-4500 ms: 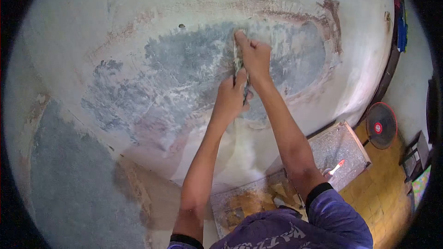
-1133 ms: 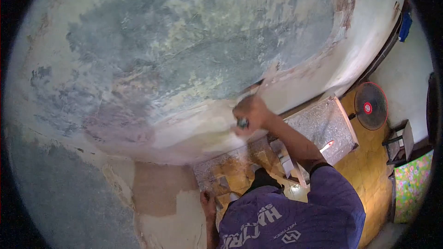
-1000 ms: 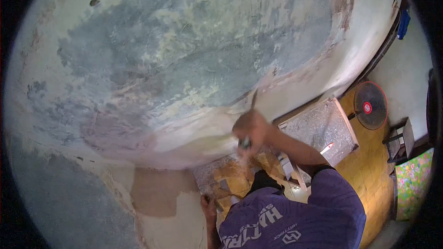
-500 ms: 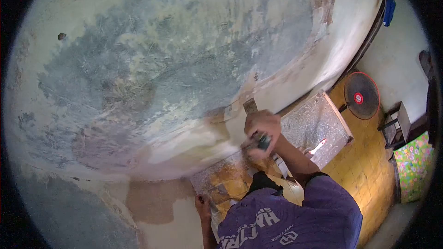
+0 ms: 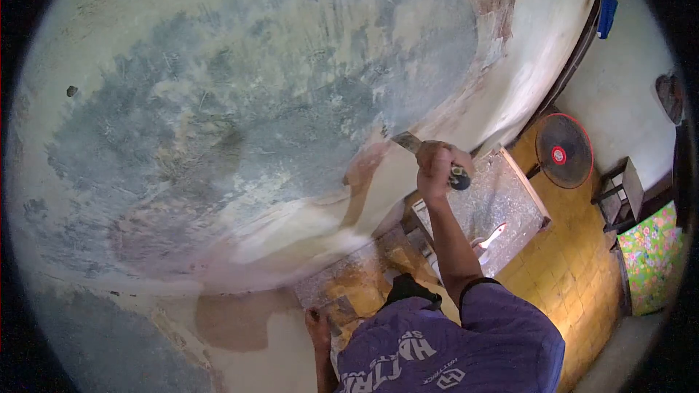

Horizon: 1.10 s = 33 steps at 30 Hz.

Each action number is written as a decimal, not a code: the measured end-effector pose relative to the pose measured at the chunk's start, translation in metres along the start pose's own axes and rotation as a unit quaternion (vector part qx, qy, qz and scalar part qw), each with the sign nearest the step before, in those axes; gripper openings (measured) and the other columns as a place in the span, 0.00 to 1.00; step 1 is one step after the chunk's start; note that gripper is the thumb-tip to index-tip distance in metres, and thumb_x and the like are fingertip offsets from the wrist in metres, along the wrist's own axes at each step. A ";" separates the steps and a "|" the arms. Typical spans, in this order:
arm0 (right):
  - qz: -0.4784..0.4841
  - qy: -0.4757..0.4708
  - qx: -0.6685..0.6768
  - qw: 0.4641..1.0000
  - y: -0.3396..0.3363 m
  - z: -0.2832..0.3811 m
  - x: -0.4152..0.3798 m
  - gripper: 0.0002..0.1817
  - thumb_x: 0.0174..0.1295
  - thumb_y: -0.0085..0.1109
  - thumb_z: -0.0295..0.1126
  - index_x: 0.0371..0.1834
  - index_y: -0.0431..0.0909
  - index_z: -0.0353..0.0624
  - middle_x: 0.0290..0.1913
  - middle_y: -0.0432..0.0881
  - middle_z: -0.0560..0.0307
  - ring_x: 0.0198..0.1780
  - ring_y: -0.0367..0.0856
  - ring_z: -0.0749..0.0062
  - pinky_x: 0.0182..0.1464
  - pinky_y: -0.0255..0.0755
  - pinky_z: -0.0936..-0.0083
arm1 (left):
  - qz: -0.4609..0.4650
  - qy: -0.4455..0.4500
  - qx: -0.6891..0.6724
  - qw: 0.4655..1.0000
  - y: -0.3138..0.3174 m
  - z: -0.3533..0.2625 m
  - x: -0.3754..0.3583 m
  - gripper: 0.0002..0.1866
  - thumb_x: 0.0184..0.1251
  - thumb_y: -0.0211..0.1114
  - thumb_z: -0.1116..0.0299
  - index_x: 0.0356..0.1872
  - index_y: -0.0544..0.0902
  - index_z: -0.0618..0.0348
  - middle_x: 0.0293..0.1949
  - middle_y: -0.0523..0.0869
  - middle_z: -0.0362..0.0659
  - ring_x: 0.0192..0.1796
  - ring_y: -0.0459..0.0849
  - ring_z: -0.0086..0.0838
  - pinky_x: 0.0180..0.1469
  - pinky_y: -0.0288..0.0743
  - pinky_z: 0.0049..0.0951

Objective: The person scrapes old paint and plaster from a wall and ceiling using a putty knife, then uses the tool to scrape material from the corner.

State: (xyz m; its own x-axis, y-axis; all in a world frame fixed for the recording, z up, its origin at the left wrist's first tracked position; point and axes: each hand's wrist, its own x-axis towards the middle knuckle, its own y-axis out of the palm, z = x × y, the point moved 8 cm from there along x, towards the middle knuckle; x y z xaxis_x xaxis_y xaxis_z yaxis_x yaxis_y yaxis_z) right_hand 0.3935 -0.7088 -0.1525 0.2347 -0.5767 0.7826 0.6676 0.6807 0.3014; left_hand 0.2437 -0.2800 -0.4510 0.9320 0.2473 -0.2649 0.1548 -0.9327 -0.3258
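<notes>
My right hand [image 5: 437, 167] is closed around the dark handle of a scraper [image 5: 409, 143], whose flat blade rests against the wall [image 5: 240, 102] at the lower right edge of a big grey patch of bare plaster. Pale paint and brownish layers remain around that patch. My left hand [image 5: 317, 324] hangs low by my side, near the wall's base, its fingers curled around something small that I cannot make out. My purple shirt fills the bottom of the view.
A grey speckled board [image 5: 502, 207] lies on the yellow tiled floor [image 5: 582, 269] with a white-and-red tool [image 5: 489, 236] on it. A black floor fan [image 5: 562, 151] and a dark stool [image 5: 617, 191] stand to the right. Paint flakes litter the floor below the wall.
Earlier both hands worked the scraper high on the wall. Since then my left hand dropped to my side, and my right hand has swung the scraper up and rightward along the patch's lower edge.
</notes>
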 end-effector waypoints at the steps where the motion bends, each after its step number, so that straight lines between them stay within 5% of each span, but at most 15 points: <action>1: 0.013 0.031 0.082 0.996 0.000 -0.013 0.001 0.22 0.70 0.50 0.32 0.15 0.63 0.39 0.13 0.70 0.58 0.15 0.67 0.77 0.18 0.62 0.78 | 0.002 0.005 -0.003 1.000 0.004 0.009 0.003 0.10 0.71 0.63 0.66 0.42 0.76 0.63 0.33 0.77 0.39 0.37 0.75 0.22 0.39 0.71 0.25; 2: 0.025 0.058 0.165 0.984 0.003 -0.023 0.004 0.22 0.70 0.50 0.32 0.15 0.63 0.39 0.13 0.70 0.58 0.14 0.67 0.77 0.18 0.62 0.78 | 0.004 0.014 -0.008 1.000 0.011 0.023 0.015 0.11 0.71 0.63 0.66 0.42 0.75 0.63 0.33 0.77 0.39 0.37 0.75 0.22 0.39 0.70 0.25; 3: 0.029 0.048 0.182 0.982 0.007 -0.007 0.007 0.22 0.72 0.52 0.34 0.19 0.60 0.42 0.15 0.59 0.62 0.16 0.57 0.75 0.20 0.52 0.74 | 0.006 0.018 -0.010 1.000 0.013 0.032 0.016 0.11 0.71 0.63 0.65 0.42 0.75 0.64 0.33 0.77 0.39 0.36 0.74 0.22 0.39 0.70 0.25; 6: 0.062 -0.017 0.287 0.956 0.006 0.018 0.013 0.21 0.72 0.51 0.31 0.18 0.59 0.43 0.14 0.60 0.62 0.15 0.57 0.76 0.19 0.52 0.74 | 0.019 0.013 0.019 1.000 0.024 0.017 0.018 0.10 0.69 0.64 0.67 0.41 0.75 0.63 0.33 0.76 0.39 0.36 0.74 0.22 0.40 0.71 0.26; 8: 0.061 0.049 0.138 0.987 0.004 -0.011 0.004 0.23 0.71 0.51 0.31 0.16 0.60 0.42 0.13 0.64 0.61 0.15 0.61 0.77 0.19 0.57 0.76 | 0.012 0.015 0.046 0.999 0.027 0.008 0.018 0.09 0.67 0.64 0.70 0.42 0.75 0.63 0.33 0.76 0.39 0.36 0.74 0.23 0.40 0.71 0.27; 11: 0.061 0.102 0.161 0.980 0.009 -0.027 0.013 0.22 0.70 0.49 0.31 0.14 0.66 0.39 0.14 0.73 0.57 0.17 0.71 0.77 0.23 0.69 0.77 | 0.018 0.003 0.023 1.000 0.037 0.013 0.026 0.10 0.64 0.65 0.74 0.42 0.75 0.62 0.34 0.76 0.39 0.37 0.74 0.24 0.41 0.71 0.28; 14: 0.051 0.058 0.150 0.986 -0.001 0.002 0.018 0.22 0.70 0.50 0.32 0.14 0.66 0.39 0.15 0.73 0.57 0.17 0.71 0.76 0.23 0.69 0.77 | 0.032 0.002 0.023 0.999 0.042 -0.005 0.020 0.11 0.62 0.65 0.75 0.43 0.74 0.62 0.34 0.76 0.39 0.38 0.75 0.25 0.42 0.71 0.28; 17: 0.032 -0.020 -0.021 0.999 -0.003 -0.021 0.004 0.25 0.73 0.50 0.34 0.15 0.61 0.43 0.13 0.63 0.62 0.15 0.62 0.76 0.19 0.58 0.77 | 0.019 0.010 0.072 0.997 0.043 -0.017 0.017 0.12 0.63 0.66 0.75 0.45 0.74 0.63 0.35 0.77 0.40 0.39 0.76 0.25 0.44 0.72 0.29; 19: 0.025 0.057 0.117 0.991 0.003 -0.038 0.005 0.26 0.74 0.49 0.34 0.14 0.59 0.45 0.13 0.59 0.64 0.15 0.60 0.76 0.19 0.55 0.76 | 0.005 0.013 0.094 0.995 0.042 -0.014 0.012 0.12 0.64 0.66 0.75 0.45 0.74 0.63 0.36 0.78 0.41 0.41 0.78 0.26 0.45 0.73 0.29; 22: 0.056 0.085 0.124 0.987 0.005 -0.023 0.018 0.25 0.74 0.49 0.33 0.14 0.58 0.45 0.13 0.60 0.63 0.16 0.60 0.77 0.19 0.56 0.75 | -0.002 0.006 0.074 0.997 0.047 -0.013 0.008 0.12 0.65 0.66 0.74 0.46 0.75 0.64 0.37 0.80 0.43 0.43 0.79 0.27 0.47 0.74 0.30; 25: 0.049 0.073 0.271 0.959 -0.007 0.001 0.021 0.25 0.74 0.49 0.33 0.14 0.58 0.45 0.13 0.61 0.62 0.16 0.61 0.77 0.19 0.56 0.75 | 0.018 -0.016 0.062 0.998 0.059 -0.039 0.015 0.10 0.66 0.65 0.74 0.44 0.75 0.64 0.37 0.80 0.44 0.43 0.80 0.27 0.47 0.74 0.30; 27: 0.059 -0.025 0.040 0.997 0.000 -0.019 0.018 0.25 0.73 0.50 0.33 0.15 0.59 0.44 0.14 0.62 0.61 0.17 0.62 0.77 0.19 0.55 0.75 | 0.025 -0.010 0.095 0.995 0.059 -0.038 0.014 0.09 0.66 0.65 0.74 0.43 0.75 0.64 0.36 0.80 0.43 0.42 0.80 0.27 0.47 0.74 0.30; 29: 0.050 0.110 0.088 0.989 0.000 -0.038 0.017 0.21 0.68 0.52 0.31 0.14 0.65 0.41 0.15 0.74 0.60 0.16 0.70 0.76 0.22 0.66 0.77 | 0.051 0.004 0.092 0.994 0.059 -0.018 0.018 0.09 0.65 0.65 0.75 0.43 0.75 0.64 0.35 0.79 0.42 0.41 0.79 0.27 0.46 0.74 0.30; 33: 0.082 0.099 0.234 0.964 -0.009 -0.013 0.032 0.23 0.70 0.51 0.38 0.15 0.70 0.39 0.13 0.69 0.61 0.14 0.67 0.72 0.20 0.63 0.75 | 0.061 0.006 0.037 0.997 0.065 0.012 0.036 0.09 0.63 0.65 0.76 0.42 0.75 0.64 0.34 0.79 0.42 0.38 0.78 0.28 0.44 0.73 0.30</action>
State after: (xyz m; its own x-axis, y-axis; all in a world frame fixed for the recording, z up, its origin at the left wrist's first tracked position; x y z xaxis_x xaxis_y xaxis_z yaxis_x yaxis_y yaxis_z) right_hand 0.4041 -0.7394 -0.1379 0.4701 -0.4879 0.7355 0.2293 0.8722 0.4320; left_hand 0.2833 -0.3290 -0.4928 0.9466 0.1284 -0.2956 0.0146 -0.9333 -0.3587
